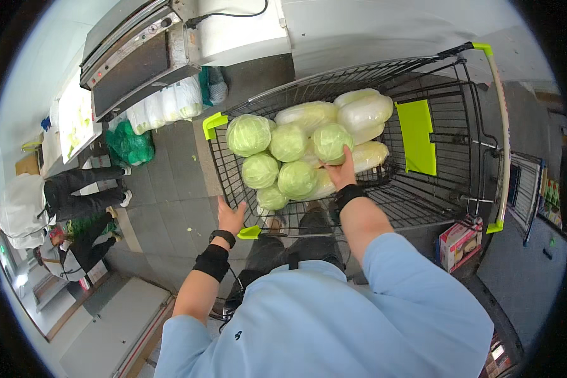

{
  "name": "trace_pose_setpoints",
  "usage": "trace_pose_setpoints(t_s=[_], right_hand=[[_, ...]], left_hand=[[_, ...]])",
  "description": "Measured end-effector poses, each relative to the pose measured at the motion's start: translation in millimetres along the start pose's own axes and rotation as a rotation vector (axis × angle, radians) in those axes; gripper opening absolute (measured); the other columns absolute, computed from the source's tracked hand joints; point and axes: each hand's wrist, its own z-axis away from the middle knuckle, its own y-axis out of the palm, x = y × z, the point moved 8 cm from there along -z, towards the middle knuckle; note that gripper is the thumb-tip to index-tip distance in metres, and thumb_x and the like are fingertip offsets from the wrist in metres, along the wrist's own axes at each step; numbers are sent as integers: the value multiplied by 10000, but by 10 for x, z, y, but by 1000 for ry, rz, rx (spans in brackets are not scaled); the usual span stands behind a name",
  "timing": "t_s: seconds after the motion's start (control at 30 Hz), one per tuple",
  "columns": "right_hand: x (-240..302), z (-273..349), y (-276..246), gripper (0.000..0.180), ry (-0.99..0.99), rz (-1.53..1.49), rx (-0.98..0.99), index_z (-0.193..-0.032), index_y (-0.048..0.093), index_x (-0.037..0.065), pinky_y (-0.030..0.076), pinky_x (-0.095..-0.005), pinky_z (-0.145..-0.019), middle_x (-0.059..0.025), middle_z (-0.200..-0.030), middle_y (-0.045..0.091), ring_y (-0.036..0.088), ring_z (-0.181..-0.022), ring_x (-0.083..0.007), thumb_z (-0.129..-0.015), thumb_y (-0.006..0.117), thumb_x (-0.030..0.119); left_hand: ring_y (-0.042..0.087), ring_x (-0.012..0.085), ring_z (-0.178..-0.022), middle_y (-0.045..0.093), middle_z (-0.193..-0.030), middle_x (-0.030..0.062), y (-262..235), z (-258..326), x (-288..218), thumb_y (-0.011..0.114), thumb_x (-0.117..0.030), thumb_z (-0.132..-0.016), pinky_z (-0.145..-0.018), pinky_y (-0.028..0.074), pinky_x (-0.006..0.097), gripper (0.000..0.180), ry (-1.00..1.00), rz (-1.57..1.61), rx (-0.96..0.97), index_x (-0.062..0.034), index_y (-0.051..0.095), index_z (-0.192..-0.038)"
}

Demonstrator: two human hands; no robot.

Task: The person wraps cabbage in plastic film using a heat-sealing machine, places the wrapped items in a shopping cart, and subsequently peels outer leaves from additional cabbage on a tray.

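Observation:
A black wire shopping cart (422,217) stands in front of me, holding wrapped pale-green round cabbages (248,135) on its left and long napa cabbages (366,117) towards the middle and back. My right hand (340,170) reaches over the near rim and curls round the lower right side of a wrapped round cabbage (331,141); this cabbage sits over the napa cabbages. My left hand (231,217) is at the cart's near left end, thumb and fingers apart, with nothing in it. It lies close to the green corner piece (249,233); whether it touches the wire is unclear.
At the upper left stands a metal wrapping machine (138,57), with wrapped napa cabbages (170,104) and a green net sack (130,143) below it. Two people (25,208) are at the far left. A pink box (460,244) sits beneath the cart's right end.

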Motion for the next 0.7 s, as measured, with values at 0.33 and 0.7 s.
trace_pose_setpoints(t_s=[0.33,0.7], right_hand=[[-204,-24,-199,833,146,17,-292,-1476,235,143,395,-467,-1055,-188,-1468,227,346,-1304,-392,-858,706,442],[78,-19,-5,980,-276,323,-259,-1525,87,152,325,-465,-1077,-124,-1434,346,355,-1308,-284,-830,770,260]], left_hand=[[435,480,-1273,376,-1380,399,115,138,-121,717,-367,-829,-1046,391,462,1004,-139,-2,30,82,76,-1456],[456,454,-1268,399,-1376,378,214,67,-188,715,-347,-828,-1035,407,462,1005,-79,13,60,57,54,-1470]])
